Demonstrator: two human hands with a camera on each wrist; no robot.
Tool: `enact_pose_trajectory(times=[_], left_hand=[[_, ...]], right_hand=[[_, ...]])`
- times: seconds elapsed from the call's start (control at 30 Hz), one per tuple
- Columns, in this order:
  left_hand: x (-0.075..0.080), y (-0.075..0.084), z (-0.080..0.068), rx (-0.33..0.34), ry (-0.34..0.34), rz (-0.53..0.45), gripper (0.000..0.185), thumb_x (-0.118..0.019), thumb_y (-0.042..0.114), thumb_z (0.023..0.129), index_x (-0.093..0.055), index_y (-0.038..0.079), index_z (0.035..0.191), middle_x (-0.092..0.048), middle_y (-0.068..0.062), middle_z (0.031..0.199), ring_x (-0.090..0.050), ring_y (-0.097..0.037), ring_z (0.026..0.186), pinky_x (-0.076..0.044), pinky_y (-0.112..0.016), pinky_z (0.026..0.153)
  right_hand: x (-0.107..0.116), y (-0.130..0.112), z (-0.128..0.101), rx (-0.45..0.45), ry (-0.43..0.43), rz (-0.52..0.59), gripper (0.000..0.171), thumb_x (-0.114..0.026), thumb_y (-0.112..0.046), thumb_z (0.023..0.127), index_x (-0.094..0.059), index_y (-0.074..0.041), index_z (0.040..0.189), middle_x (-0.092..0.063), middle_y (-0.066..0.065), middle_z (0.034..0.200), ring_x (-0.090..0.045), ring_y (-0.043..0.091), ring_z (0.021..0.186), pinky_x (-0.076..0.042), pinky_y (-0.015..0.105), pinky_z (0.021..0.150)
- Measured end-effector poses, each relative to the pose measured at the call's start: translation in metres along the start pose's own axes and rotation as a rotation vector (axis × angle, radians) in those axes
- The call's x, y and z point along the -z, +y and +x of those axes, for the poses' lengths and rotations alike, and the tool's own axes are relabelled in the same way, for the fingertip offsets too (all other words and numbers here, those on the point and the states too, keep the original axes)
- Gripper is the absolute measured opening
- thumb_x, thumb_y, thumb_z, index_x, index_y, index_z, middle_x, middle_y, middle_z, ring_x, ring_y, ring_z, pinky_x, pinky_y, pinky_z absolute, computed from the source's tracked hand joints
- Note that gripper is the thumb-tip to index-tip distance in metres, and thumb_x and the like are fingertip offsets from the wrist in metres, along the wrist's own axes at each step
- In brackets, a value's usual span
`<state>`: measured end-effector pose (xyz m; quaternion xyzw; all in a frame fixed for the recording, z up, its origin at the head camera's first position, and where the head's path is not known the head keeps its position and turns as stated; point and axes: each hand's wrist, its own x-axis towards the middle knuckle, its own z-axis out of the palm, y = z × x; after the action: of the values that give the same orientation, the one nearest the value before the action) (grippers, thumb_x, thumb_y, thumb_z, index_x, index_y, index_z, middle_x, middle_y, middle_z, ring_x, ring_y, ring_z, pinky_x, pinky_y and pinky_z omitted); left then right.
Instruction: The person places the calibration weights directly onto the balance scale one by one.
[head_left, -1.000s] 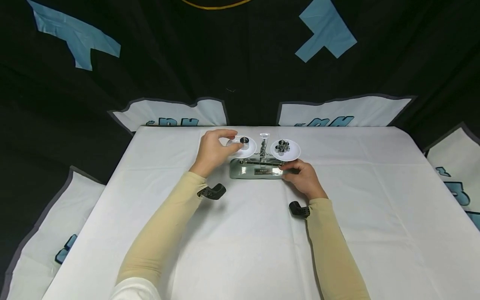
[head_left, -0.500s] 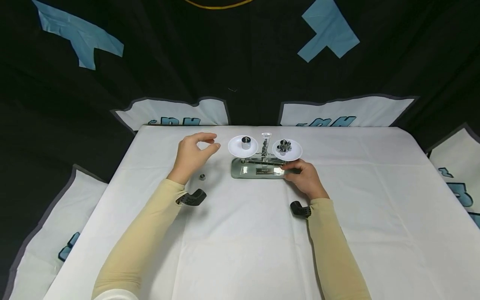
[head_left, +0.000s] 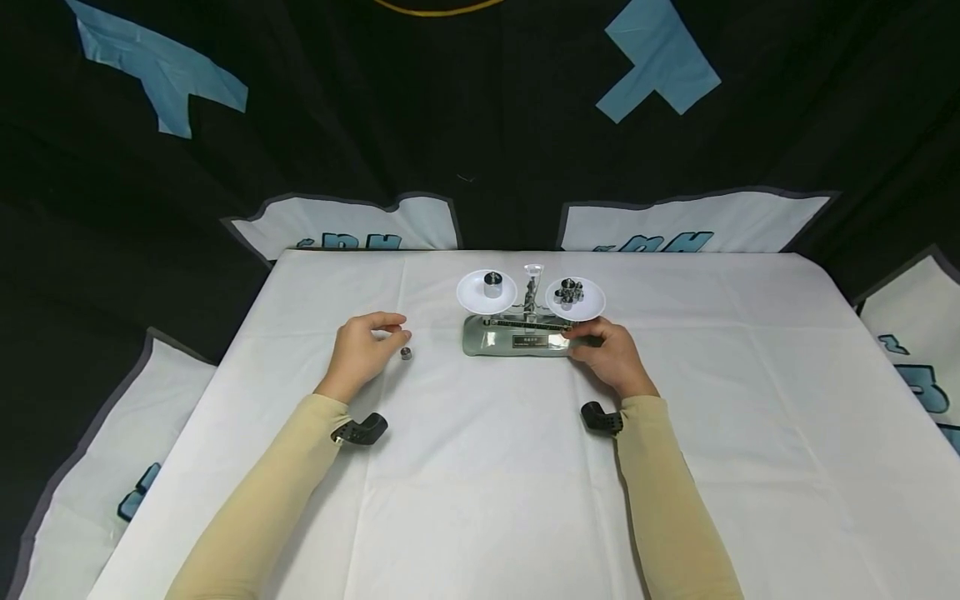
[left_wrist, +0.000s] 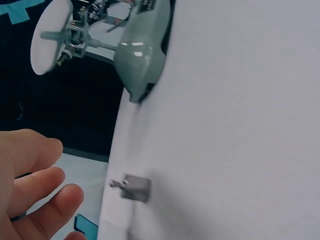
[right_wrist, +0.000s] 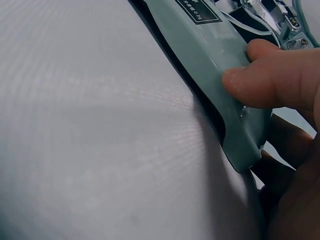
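We see a table with a white cloth. Behind it hangs a black curtain with blue patches.

The head camera looks down across the desk; both wrist cameras sit close, sharing the balance scale.

A table covered in white cloth carries a balance scale at the right hand's fingertips. A small metal weight lies on the cloth just beside the left hand's fingertips.
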<state>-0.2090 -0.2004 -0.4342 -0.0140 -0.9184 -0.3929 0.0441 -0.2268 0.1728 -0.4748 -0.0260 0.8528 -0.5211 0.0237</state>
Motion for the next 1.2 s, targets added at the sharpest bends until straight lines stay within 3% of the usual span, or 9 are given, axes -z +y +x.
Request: enact_pose_trajectory(times=[0.23,0.4,0.57,0.9,1.2], left_hand=[[-0.003,-0.011,-0.006,0.014,0.006,0.031,0.034,-0.066,0.022,0.094,-0.073,0.003,0.122,-0.076,-0.015,0.108,-0.068,-0.031,0.104,-0.047,-0.028,0.074],[-0.005,-0.015,-0.008,0.016,0.016,0.041,0.034,-0.067,0.022,0.092,-0.074,0.004,0.119,-0.076,-0.014,0.103,-0.065,-0.025,0.09,-0.046,-0.025,0.068],[-0.006,-0.019,-0.011,0.015,0.029,0.042,0.032,-0.066,0.021,0.092,-0.075,0.004,0.117,-0.075,-0.014,0.101,-0.062,-0.023,0.085,-0.045,-0.025,0.069],[-0.01,-0.023,-0.014,0.015,0.016,0.032,0.031,-0.069,0.019,0.09,-0.076,0.004,0.116,-0.076,-0.014,0.099,-0.067,-0.028,0.094,-0.048,-0.031,0.081],[-0.013,-0.026,-0.015,-0.006,0.014,0.04,0.032,-0.074,0.014,0.087,-0.075,0.002,0.117,-0.077,-0.016,0.1,-0.07,-0.033,0.1,-0.052,-0.047,0.094]], right_hand=[[0.001,-0.001,-0.001,0.001,0.008,0.005,0.026,-0.071,0.004,0.081,-0.075,0.005,0.106,-0.065,0.021,0.133,-0.052,0.038,0.136,-0.031,0.052,0.124],[0.001,-0.001,-0.001,0.007,0.012,0.013,0.026,-0.071,0.005,0.08,-0.075,0.006,0.106,-0.065,0.021,0.132,-0.053,0.038,0.134,-0.034,0.051,0.122],[0.001,0.0,-0.001,0.015,0.014,0.018,0.026,-0.071,0.005,0.08,-0.075,0.006,0.106,-0.065,0.022,0.131,-0.054,0.038,0.132,-0.036,0.051,0.121],[0.0,-0.001,-0.002,0.001,0.016,0.011,0.025,-0.071,0.005,0.081,-0.075,0.006,0.105,-0.065,0.021,0.131,-0.054,0.038,0.133,-0.036,0.051,0.121],[-0.002,-0.001,-0.001,0.002,0.018,0.021,0.025,-0.071,0.005,0.08,-0.075,0.006,0.105,-0.065,0.021,0.13,-0.054,0.037,0.132,-0.036,0.05,0.12]])
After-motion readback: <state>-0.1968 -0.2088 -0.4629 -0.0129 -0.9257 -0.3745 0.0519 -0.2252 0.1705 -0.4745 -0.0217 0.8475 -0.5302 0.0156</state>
